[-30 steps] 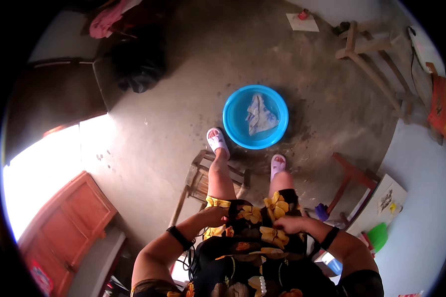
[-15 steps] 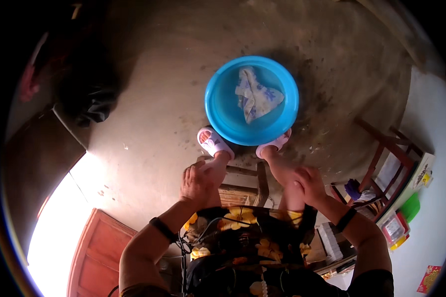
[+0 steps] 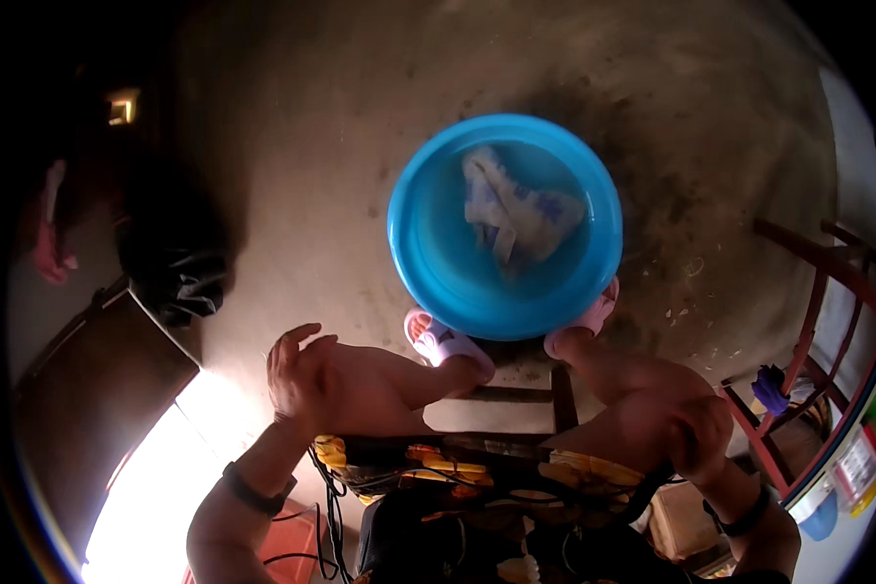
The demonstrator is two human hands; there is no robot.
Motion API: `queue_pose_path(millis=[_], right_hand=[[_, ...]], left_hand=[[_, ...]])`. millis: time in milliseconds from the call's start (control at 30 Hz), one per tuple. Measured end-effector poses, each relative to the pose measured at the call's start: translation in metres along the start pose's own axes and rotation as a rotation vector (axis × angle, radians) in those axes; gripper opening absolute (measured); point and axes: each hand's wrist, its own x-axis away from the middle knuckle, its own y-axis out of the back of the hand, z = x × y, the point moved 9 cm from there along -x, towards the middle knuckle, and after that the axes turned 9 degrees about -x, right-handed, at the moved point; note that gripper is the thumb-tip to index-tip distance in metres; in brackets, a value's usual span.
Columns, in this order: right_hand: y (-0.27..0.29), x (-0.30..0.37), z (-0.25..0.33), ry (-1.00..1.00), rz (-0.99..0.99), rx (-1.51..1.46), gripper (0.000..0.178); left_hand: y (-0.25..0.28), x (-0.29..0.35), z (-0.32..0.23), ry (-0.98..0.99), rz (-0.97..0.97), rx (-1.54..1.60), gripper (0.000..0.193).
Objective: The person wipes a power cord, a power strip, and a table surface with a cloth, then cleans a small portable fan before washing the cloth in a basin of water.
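Observation:
A round light-blue basin (image 3: 406, 255) stands on the floor between my feet. Water covers its bottom, and a whitish cloth (image 3: 516, 216) with blue-purple patches lies crumpled in it. My left hand (image 3: 300, 378) rests against my left knee, its fingers apart and nothing in it. On my right knee lies my right hand (image 3: 699, 433), in shadow; its fingers drape over the knee and I see nothing held. Both hands are apart from the basin.
Pink-white slippers (image 3: 450, 348) on my feet touch the basin's near side. A wooden stool frame (image 3: 563, 399) shows between my legs. Right stands a reddish wooden chair frame (image 3: 816, 302) with a purple cloth (image 3: 771, 389). A black bag-like thing (image 3: 175, 273) is at left; dark cables (image 3: 331, 496) hang near my left arm.
My body has lowered, so the basin looks larger and nearer. My knees have spread, and both hands have moved outward with them. The cloth still lies in the basin.

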Motion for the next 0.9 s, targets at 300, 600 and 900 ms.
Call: queue_pose_path(millis=[300,600,900], right_hand=[[0.009,0.049,0.041,0.087,-0.41,-0.056,0.017],[-0.004,0.039,0.079,0.118,-0.519,0.002,0.013],[0.009,0.041,0.162,0.231,-0.416,-0.036,0.015]], left_hand=[[0.032,0.014,-0.032,-0.162,-0.317,-0.068,0.025],[0.071,0.093,-0.074,-0.336,-0.687,-0.1,0.022],[0.154,0.148,-0.097,-0.352,-0.916,0.019,0.02]])
